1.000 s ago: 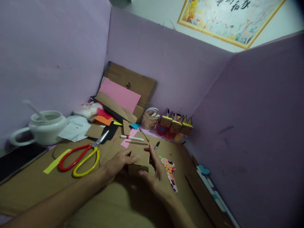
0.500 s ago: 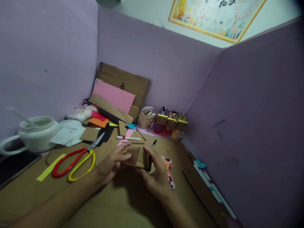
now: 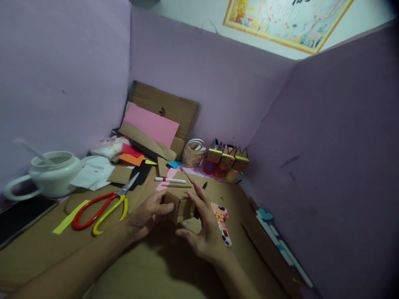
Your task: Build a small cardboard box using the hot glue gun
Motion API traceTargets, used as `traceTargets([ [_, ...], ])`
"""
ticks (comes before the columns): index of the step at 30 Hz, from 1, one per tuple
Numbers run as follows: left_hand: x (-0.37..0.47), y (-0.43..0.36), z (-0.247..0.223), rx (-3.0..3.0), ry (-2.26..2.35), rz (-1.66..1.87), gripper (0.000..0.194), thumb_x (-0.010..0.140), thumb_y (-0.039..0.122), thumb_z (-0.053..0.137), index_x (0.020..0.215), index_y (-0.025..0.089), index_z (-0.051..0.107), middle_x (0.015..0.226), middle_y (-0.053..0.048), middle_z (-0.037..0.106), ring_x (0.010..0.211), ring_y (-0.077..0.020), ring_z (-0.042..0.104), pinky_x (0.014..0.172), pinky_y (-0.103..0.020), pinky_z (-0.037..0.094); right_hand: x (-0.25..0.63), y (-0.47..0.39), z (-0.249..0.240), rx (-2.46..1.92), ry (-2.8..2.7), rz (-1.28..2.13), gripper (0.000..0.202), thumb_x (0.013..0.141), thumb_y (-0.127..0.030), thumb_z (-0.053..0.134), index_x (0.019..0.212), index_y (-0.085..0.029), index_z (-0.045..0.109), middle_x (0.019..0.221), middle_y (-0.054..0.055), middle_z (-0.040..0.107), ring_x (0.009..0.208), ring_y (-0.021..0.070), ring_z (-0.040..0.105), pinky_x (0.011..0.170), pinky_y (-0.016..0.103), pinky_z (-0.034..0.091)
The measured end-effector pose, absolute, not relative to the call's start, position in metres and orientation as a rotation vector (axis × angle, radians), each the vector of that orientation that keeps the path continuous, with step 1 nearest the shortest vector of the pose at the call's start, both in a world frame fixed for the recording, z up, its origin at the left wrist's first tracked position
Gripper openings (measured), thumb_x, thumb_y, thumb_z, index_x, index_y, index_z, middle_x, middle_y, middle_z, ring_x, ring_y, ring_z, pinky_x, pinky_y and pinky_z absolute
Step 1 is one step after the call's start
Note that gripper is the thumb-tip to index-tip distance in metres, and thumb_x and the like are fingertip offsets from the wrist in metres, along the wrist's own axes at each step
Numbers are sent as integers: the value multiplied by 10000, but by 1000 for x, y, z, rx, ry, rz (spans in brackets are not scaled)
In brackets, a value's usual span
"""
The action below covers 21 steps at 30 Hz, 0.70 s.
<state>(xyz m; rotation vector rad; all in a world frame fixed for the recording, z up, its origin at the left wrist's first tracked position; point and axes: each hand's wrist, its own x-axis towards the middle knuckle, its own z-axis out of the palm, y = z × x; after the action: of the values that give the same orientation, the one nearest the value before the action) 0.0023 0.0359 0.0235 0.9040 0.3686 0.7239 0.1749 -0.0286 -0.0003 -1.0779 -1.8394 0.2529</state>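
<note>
Turned since earlier, the cardboard box (image 3: 185, 211) at lower centre seems carried mainly by clamped left fingers (image 3: 162, 209), right fingers (image 3: 203, 211) spread apart

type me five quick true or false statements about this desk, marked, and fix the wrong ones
1. The left hand holds the cardboard box. True.
2. The scissors lie to the left of the cardboard box. True.
3. Both handles of the scissors are red. False: one is red, the other yellow.
4. The white marker lies across the pink paper strip. True.
5. The left hand holds the white marker between its fingers. False: the white marker lies beyond the hands.
</note>
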Motion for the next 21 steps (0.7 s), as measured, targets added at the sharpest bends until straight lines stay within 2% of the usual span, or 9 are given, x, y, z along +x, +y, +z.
traceTargets([
  [2,3,36,23,922,366,700,299,634,211,784,903,160,664,795,-38,687,752,-180,635,719,-268,484,174,-29,0,-1084,-1838,258,899,682,-331,784,1435,-321,294,1557,90,185,1413,351,222,1093,513,319],
  [5,3,37,19,946,397,662,416,630,224,780,1014,159,634,874,-66,692,878,-233,636,783,-304,476,169,-30,1,-1107,-1793,197,896,696,-387,770,1444,-306,284,1537,111,229,1408,348,238,1091,515,318],
  [8,2,40,14,955,483,715,523,644,225,768,1127,199,567,1030,-77,665,1014,-256,601,834,-322,465,165,-28,2,-1142,-1658,143,756,684,-367,776,1348,-262,432,1428,136,399,1333,329,375,1063,481,359],
  [10,3,41,12,1011,491,789,644,632,212,774,1213,232,497,1164,-80,614,1120,-262,549,905,-340,438,165,-26,1,-1211,-1473,164,631,637,-355,803,1198,-240,541,1253,117,547,1183,307,515,976,446,439],
  [12,4,40,12,1108,435,815,735,603,210,792,1254,234,451,1173,-83,598,1136,-270,535,938,-362,421,165,-22,-2,-1291,-1275,268,515,627,-348,799,1075,-223,576,1062,74,627,994,266,596,852,396,496],
  [14,7,37,13,1187,378,790,727,603,234,798,1241,216,449,1133,-84,607,1099,-277,553,943,-391,423,164,-21,-5,-1342,-1151,414,426,665,-335,763,1025,-206,576,967,52,652,889,235,614,769,352,506],
  [18,10,32,16,1227,470,765,546,699,302,740,1179,173,513,1103,-94,629,1059,-276,576,927,-396,448,160,-21,-5,-1308,-1155,600,229,780,-322,645,960,-190,593,937,51,667,865,205,612,735,302,489],
  [21,10,32,21,1104,581,749,585,696,310,724,1227,186,514,1133,-90,639,1043,-278,597,838,-353,497,160,-20,-3,-1297,-1163,680,163,820,-343,589,870,-189,605,848,25,651,786,173,592,677,269,475],
])
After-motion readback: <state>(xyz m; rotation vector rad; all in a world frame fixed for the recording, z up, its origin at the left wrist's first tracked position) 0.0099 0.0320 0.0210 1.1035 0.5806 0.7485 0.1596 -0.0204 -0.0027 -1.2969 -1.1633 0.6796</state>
